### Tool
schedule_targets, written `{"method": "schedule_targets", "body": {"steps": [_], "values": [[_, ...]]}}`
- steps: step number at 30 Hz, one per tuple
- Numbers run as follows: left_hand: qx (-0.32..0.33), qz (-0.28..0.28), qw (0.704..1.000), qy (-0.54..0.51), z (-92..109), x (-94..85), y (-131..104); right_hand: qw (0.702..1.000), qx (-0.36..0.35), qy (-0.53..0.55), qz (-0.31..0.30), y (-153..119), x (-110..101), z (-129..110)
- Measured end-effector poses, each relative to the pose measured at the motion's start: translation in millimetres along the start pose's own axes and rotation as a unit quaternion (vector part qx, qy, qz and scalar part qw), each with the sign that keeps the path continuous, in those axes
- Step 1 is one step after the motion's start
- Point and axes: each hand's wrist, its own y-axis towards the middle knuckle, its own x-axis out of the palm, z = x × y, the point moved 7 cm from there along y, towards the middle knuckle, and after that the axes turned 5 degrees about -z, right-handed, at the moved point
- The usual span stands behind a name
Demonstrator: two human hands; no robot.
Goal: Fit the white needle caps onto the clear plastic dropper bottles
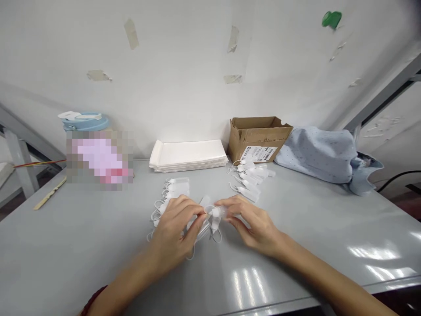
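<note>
My right hand (pixel 248 219) pinches the clear body of a small plastic dropper bottle (pixel 216 212) with a white cap. The fingertips of my left hand (pixel 179 224) are closed on the thin white strap that loops from the cap. Below and between my hands lie more such bottles (pixel 203 230), partly hidden by my fingers. Beside my left hand, a row of the same bottles (pixel 177 186) lies on its side, straps pointing left. Past my right hand is a loose heap of these bottles (pixel 250 177).
A stack of white envelopes (pixel 189 153) lies by the wall beside an open cardboard box (pixel 259 138). Light blue cloth (pixel 317 153) sits right of the box. A blue container (pixel 85 122) and a blurred pink item (pixel 101 158) are at the left of the grey table (pixel 108 224).
</note>
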Motion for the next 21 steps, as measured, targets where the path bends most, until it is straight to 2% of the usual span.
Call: {"method": "schedule_targets", "body": {"steps": [3,5,6,8,11,14,19,21], "values": [[-0.006,0.062,0.997,0.044,-6.5,-22.9,2.4,0.996,0.055,-0.069,0.020,3.1,-17.4,14.1],[-0.016,0.108,0.990,0.085,-12.6,-36.4,2.5,0.988,0.108,-0.107,0.038,0.5,-31.1,33.2],[-0.018,0.118,0.987,0.105,-14.8,-39.8,2.5,0.983,0.127,-0.128,0.026,-1.4,-34.5,43.4],[-0.015,0.104,0.984,0.141,-16.9,-39.1,3.1,0.972,0.165,-0.163,-0.032,-6.7,-34.4,64.9],[-0.008,0.047,0.982,0.182,-14.9,-28.6,3.8,0.951,0.228,-0.183,-0.098,-16.6,-31.7,90.8],[-0.010,0.029,0.982,0.188,-11.7,-22.8,3.2,0.942,0.254,-0.183,-0.119,-20.8,-30.1,98.1],[-0.027,0.086,0.983,0.158,-16.8,-28.2,3.0,0.933,0.276,-0.177,-0.146,-19.5,-24.0,94.5],[-0.027,0.092,0.983,0.159,-19.5,-28.3,3.5,0.934,0.279,-0.168,-0.147,-17.5,-21.7,90.3]]}}
